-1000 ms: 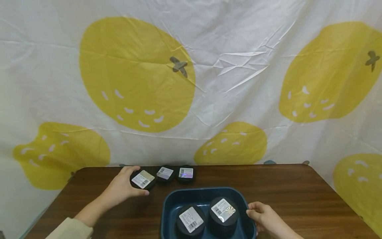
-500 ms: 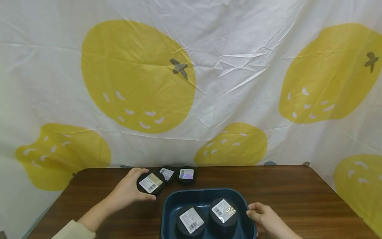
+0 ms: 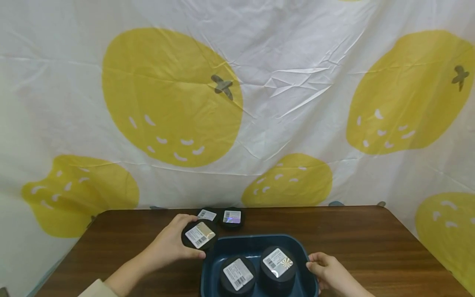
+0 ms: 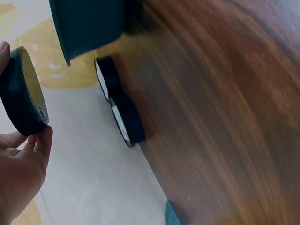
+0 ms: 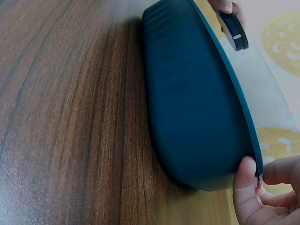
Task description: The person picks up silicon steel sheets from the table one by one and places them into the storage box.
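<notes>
In the head view, the left grip [image 3: 176,242] holds a round black container [image 3: 200,236] at its 3 o'clock, off the bench [image 3: 375,239], at the blue tray's [image 3: 256,236] 10 o'clock; the right grip [image 3: 329,270] pinches the rim at 3 o'clock.

1. My left hand [image 4: 21,180] grips a black tub [image 4: 16,101] by its rim, with fingertips at opposite edges; its yellowish face points away from my palm.
2. Right of my fingers, two more black tubs [image 4: 129,119] with pale faces sit at the edge of the wooden table [image 4: 211,112], touching or nearly so.
3. Above my fingers, apart from them, a blue tray [image 4: 91,28] shows partly.
4. Behind my fingers hangs a white cloth [image 4: 93,164] with yellow shapes.
</notes>
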The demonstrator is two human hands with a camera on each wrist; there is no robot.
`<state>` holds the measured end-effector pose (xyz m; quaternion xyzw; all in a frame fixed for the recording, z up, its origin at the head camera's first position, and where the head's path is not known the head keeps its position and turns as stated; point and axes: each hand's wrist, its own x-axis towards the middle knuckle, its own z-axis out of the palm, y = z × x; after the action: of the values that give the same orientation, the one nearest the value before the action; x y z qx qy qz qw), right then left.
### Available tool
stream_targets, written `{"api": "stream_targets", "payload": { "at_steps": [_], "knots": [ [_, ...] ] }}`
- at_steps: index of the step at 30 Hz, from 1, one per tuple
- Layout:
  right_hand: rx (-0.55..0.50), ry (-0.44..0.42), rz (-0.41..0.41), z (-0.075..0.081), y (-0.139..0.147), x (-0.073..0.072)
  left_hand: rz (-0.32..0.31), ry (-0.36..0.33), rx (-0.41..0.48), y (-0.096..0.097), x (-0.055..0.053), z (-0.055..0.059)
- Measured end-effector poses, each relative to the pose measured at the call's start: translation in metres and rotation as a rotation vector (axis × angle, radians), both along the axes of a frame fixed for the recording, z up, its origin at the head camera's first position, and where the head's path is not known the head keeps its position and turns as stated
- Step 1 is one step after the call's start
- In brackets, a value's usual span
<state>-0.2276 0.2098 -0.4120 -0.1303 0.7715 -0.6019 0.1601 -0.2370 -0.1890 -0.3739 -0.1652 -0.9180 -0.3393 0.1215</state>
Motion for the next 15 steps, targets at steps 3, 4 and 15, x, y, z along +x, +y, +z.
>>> {"api": "stream_targets", "payload": {
  "at_steps": [3, 4, 15],
  "knots": [
    [0.018, -0.004, -0.015, 0.002, -0.002, 0.002, -0.018, -0.011, -0.002, 0.007, 0.002, -0.001],
    [0.022, -0.002, -0.017, 0.002, -0.002, 0.002, -0.025, -0.011, -0.002, 0.009, 0.003, -0.001],
    [0.009, 0.002, -0.022, 0.003, -0.003, 0.003, -0.098, -0.008, -0.035, 0.025, 0.012, -0.002]
  ]
}}
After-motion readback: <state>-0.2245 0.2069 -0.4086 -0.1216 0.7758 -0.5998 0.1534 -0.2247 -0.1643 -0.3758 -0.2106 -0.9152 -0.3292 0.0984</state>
